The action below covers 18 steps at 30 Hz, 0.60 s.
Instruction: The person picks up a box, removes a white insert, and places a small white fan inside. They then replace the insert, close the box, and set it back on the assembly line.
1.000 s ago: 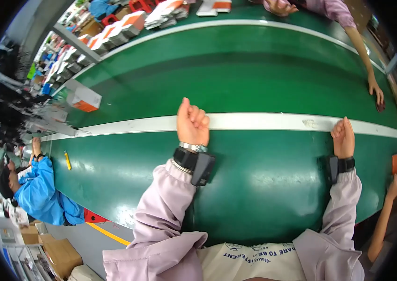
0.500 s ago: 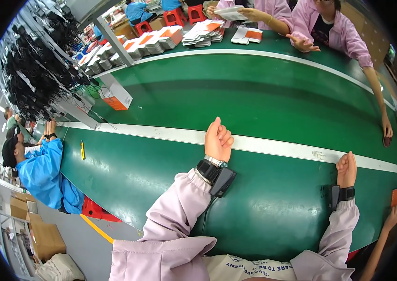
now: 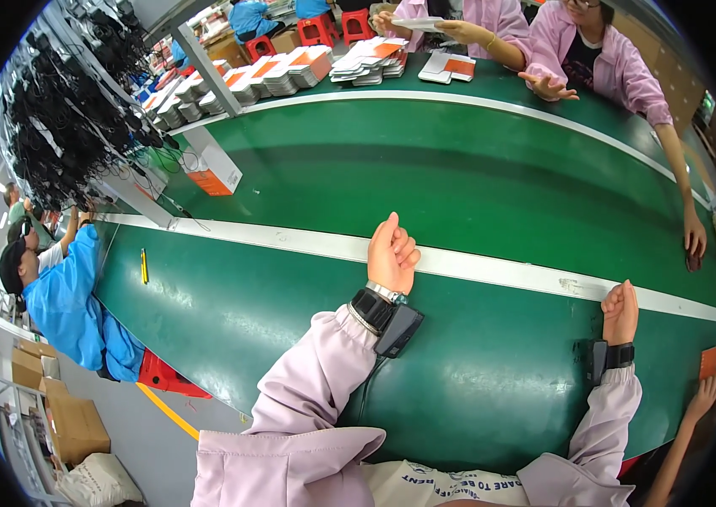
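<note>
My left hand point(image 3: 392, 255) is raised over the white strip point(image 3: 493, 269) that runs along the green worktable. Its fingers curl into the palm, the thumb points away from me, and nothing shows in the grip. Farther right, my right hand point(image 3: 620, 313) is held near the same strip with fingers folded in, also without any visible object. A black strapped device sits on each wrist, the left device point(image 3: 398, 329) trailing a cable. Bare green tabletop point(image 3: 476, 363) lies between my forearms.
A yellow cutter point(image 3: 144, 265) lies on the left. Beyond the strip stand an orange-and-white box point(image 3: 214, 171) and hanging black cables point(image 3: 54, 127). Stacks of flat boxes point(image 3: 290, 72) line the far side. Co-workers are opposite, at left, and a hand point(image 3: 703, 395) holds a box at right.
Both of my hands stay curled and nearly still; the right one sits slightly lower and farther left. A person opposite has tilted a white box flatter. The whole view has shifted slightly.
</note>
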Tool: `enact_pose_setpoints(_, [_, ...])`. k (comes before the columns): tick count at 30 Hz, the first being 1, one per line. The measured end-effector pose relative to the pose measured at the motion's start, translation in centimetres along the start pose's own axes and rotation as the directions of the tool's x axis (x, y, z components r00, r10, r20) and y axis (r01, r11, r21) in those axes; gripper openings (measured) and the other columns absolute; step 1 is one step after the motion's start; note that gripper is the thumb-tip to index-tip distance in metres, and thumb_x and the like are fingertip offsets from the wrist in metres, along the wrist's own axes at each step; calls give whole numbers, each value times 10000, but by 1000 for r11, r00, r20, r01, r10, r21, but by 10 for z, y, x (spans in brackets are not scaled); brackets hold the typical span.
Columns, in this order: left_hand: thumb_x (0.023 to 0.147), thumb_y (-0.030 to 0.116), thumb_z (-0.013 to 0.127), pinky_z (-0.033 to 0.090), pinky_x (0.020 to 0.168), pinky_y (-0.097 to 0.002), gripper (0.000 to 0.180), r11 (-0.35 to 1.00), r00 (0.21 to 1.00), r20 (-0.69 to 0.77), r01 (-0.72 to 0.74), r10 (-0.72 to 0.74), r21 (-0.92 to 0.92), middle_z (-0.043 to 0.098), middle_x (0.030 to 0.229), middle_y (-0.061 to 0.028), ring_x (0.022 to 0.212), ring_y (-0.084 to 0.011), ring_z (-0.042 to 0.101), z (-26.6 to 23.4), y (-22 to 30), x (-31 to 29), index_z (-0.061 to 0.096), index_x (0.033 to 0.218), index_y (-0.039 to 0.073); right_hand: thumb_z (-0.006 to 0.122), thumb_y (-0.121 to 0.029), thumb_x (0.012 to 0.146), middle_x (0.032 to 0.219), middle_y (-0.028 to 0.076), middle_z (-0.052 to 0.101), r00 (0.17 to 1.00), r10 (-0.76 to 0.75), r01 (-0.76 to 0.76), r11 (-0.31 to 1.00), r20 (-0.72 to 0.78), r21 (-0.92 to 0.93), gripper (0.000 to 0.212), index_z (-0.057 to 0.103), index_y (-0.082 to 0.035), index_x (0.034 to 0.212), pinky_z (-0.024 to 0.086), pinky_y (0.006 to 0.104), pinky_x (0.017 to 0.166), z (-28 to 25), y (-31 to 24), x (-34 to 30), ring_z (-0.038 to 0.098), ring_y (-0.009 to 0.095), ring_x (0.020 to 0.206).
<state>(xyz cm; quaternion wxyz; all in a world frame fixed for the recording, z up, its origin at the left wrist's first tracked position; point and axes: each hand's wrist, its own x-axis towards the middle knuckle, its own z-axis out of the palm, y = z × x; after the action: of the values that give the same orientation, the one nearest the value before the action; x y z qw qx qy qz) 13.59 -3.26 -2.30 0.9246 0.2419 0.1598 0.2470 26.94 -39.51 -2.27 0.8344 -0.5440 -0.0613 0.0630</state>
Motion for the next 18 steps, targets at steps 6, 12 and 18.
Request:
enact_pose_setpoints(6, [823, 238, 478, 167, 343, -201, 284, 1000, 1000, -6, 3, -3, 0, 240, 456, 49, 374, -58, 190, 0, -3, -4, 343, 599, 126, 405, -230, 866, 585, -8, 365, 999, 13, -13, 1000, 38, -13, 215, 398, -85, 706, 286, 227, 481, -9, 0, -2, 329, 81, 498])
enact_pose_setpoints(12, [828, 233, 468, 167, 342, -203, 274, 1000, 1000, 7, 1, -1, -7, 239, 456, 47, 373, -57, 188, 1, 0, 1, 347, 608, 122, 415, -213, 862, 608, -10, 360, 999, 47, -47, 998, -12, 48, 204, 400, -75, 714, 288, 226, 493, -4, 4, 4, 328, 84, 523])
enact_pose_setpoints(18, [830, 226, 462, 169, 342, -204, 269, 998, 999, 29, -28, 26, 60, 240, 456, 45, 373, -55, 190, 1, 2, 4, 351, 611, 118, 400, -231, 867, 595, -5, 369, 999, 16, -16, 1000, 27, -15, 221, 409, -79, 707, 291, 222, 496, 0, 1, 4, 328, 81, 512])
